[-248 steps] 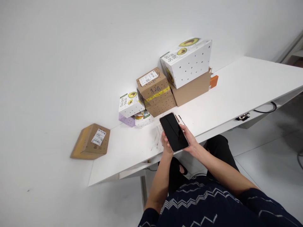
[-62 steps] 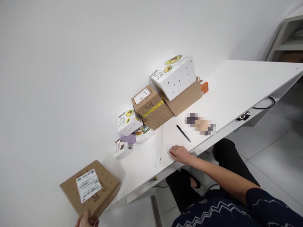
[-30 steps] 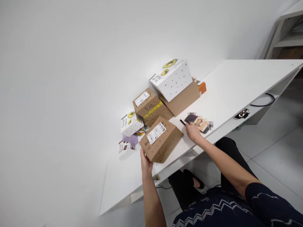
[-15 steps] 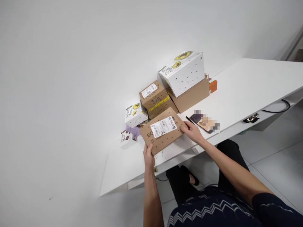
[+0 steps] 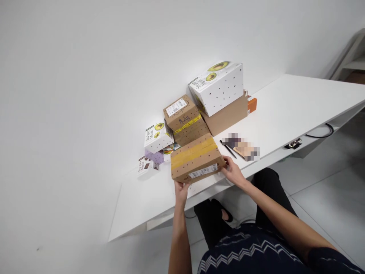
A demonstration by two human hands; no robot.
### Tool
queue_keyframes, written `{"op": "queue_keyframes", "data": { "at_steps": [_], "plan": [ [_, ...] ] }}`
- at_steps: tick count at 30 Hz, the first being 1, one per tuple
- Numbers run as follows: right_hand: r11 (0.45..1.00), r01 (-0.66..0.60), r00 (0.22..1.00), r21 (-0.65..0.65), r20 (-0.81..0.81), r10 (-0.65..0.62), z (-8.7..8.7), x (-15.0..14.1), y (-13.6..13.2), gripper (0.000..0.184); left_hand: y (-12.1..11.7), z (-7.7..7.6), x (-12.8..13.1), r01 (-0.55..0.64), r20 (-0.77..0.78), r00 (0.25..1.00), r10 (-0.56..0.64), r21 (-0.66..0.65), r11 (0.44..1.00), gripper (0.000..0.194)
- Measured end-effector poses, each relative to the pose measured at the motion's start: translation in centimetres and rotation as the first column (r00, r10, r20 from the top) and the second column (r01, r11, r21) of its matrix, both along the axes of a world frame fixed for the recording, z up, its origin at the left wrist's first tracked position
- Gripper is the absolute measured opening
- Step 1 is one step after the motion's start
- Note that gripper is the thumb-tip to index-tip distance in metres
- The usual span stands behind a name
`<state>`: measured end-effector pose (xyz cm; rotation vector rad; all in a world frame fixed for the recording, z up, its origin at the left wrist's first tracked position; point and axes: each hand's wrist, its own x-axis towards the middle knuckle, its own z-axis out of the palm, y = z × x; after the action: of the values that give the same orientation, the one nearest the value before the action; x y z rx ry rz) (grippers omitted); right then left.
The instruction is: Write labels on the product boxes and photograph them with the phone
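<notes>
Between my two hands is a brown cardboard box (image 5: 196,152), with yellow tape along its top and a white shipping label on the side facing me. My left hand (image 5: 181,190) grips its near left corner, the fingers partly hidden under the box. At the right end, my right hand (image 5: 231,171) is closed on the lower corner. Just behind the box stand stacked brown cartons (image 5: 182,116) with yellow tape and handwriting. To the right of my right hand lie a black pen (image 5: 228,149) and a phone (image 5: 242,146), partly blurred out.
A white avocado-print box (image 5: 225,89) rests on a larger brown carton (image 5: 228,116) against the wall. Left of it are a smaller avocado box (image 5: 158,137), a purple box (image 5: 154,155) and a white box (image 5: 146,167). An orange box (image 5: 252,105) sits behind. The white table (image 5: 137,205) has a near edge.
The held box has tipped, so its labelled face now points toward me and its taped face is on top. Both hands still grip it. The view has shifted slightly.
</notes>
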<state>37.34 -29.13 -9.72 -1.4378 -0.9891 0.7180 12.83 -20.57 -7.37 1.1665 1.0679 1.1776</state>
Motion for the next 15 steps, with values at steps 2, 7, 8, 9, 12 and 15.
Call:
{"op": "queue_keyframes", "data": {
  "at_steps": [2,7,8,9,12,15],
  "plan": [
    [1.000,0.017,0.999,0.005,0.028,-0.017,-0.2,0.1,0.0,0.050,-0.2,0.1,0.1,0.015,0.015,1.000,-0.015,-0.012,1.000,0.074],
    [0.997,0.079,0.994,0.001,0.073,-0.079,-0.5,0.4,-0.5,0.047,-0.5,2.0,-0.2,0.016,0.058,0.998,-0.015,-0.026,1.000,0.063],
    [0.996,0.087,0.994,-0.009,0.065,-0.086,-0.4,0.4,-0.7,0.046,-0.4,2.5,-0.4,0.012,0.063,0.998,-0.010,-0.033,0.999,0.062],
    [0.995,0.098,0.994,-0.018,0.050,-0.097,-0.1,0.5,-0.9,0.045,-0.2,3.0,-0.6,-0.001,0.057,0.998,0.004,-0.045,0.999,0.059],
    [0.985,0.170,0.985,-0.024,-0.003,-0.170,1.3,0.5,-1.0,0.037,0.7,4.2,-1.2,-0.084,-0.016,0.996,0.083,-0.092,0.992,0.048],
    [0.979,0.204,0.979,-0.003,-0.029,-0.204,3.5,0.5,-0.2,0.039,1.7,5.1,-1.2,-0.101,-0.090,0.992,0.092,-0.105,0.989,0.053]
  ]
}}
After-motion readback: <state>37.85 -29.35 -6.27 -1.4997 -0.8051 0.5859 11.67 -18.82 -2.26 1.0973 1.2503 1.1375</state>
